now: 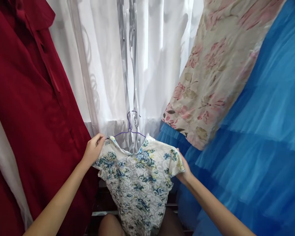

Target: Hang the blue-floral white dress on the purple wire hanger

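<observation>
Your forearms [66, 188] flank the floral top [137, 186] on its purple hanger [129, 130]. Near the hanger's left end, your left hand [93, 150] pinches the shoulder in a closed grip; your right hand [185, 168] is partly behind the other sleeve [178, 162], its grip hidden, so I can't tell.

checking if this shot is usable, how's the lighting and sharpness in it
Head view: the white curtain is brightest, with grey shadows on it; same head view: the patterned shirt looks fairly sharp, the blue dress soft and smeared.
</observation>
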Demonstrator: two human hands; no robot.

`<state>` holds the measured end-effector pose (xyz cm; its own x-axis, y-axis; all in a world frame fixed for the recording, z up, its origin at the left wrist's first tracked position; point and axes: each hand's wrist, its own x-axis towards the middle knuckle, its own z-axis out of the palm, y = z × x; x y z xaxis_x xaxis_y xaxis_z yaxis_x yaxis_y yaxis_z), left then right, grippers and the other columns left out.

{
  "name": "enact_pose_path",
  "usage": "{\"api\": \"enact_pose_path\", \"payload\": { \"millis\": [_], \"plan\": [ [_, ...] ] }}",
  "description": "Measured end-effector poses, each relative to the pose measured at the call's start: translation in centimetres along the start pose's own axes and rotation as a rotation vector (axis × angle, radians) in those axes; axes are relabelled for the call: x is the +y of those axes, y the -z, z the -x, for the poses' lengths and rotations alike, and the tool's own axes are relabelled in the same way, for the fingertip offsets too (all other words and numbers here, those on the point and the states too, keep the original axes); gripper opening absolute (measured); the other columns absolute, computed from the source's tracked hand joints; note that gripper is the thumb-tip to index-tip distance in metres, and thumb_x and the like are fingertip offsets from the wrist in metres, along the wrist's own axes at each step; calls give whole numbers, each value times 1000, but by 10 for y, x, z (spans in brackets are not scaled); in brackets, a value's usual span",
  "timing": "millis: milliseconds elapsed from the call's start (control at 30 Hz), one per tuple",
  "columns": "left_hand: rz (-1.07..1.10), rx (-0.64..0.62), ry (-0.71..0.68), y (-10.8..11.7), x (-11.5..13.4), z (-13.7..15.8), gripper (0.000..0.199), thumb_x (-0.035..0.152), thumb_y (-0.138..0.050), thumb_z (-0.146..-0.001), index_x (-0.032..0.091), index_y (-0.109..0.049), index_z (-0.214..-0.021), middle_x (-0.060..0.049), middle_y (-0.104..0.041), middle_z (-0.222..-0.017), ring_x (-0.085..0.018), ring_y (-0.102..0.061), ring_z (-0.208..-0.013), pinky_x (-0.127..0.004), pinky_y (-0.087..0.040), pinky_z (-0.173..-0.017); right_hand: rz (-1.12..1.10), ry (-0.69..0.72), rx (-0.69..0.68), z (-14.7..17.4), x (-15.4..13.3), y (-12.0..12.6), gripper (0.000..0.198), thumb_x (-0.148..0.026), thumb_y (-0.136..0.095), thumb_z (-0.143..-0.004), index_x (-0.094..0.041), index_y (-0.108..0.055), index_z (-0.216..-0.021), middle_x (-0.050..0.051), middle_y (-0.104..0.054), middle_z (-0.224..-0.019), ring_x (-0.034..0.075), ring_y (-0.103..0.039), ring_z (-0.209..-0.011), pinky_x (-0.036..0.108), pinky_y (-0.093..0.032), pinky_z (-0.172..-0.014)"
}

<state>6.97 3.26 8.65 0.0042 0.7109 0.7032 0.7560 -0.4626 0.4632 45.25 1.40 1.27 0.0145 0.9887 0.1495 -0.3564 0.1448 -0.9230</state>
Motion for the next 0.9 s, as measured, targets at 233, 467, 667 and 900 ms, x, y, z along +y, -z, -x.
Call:
{"api": "enact_pose_path", "payload": {
  "millis": [233, 467, 667, 900],
  "plan": [
    [-61, -31, -44, -12, 34, -1, 26, 34, -57, -88, 26, -65, -111, -1, -71, -101, -21, -65, -94, -26, -43, -79, 245, 257, 101, -10, -60, -1, 46, -65, -58, -84, -21, -71, -84, 3, -75, -75, 27, -70, -80, 33, -57, -68],
    [122, 20, 23, -46, 15, -34, 20, 24, -43, -86, 17, -60, -94, -1, -63, -79, -16, -58, -72, -23, -43, -65, 431, 418, -315, 32, -105, -77, 50, -61, -47, -93, -19, -70, -107, 6, -73, -104, 30, -63, -110, 39, -51, -97],
    [88, 33, 2, -75, 11, -33, 23, 27, -40, -88, 18, -61, -93, -2, -63, -82, -18, -59, -77, -25, -43, -71, 438, 281, -640, 66, -94, -84, 52, -43, -53, -97, -26, -45, -145, 5, -55, -141, 27, -44, -135, 44, -33, -115],
    [-62, 10, 2, -47, 22, -45, 22, 25, -46, -85, 19, -68, -83, -6, -67, -82, -23, -60, -79, -28, -38, -69, 94, 146, -557, 50, -97, -67, 73, -32, -66, -89, -33, -30, -152, 5, -53, -145, 28, -48, -132, 47, -35, -113]
  ]
}}
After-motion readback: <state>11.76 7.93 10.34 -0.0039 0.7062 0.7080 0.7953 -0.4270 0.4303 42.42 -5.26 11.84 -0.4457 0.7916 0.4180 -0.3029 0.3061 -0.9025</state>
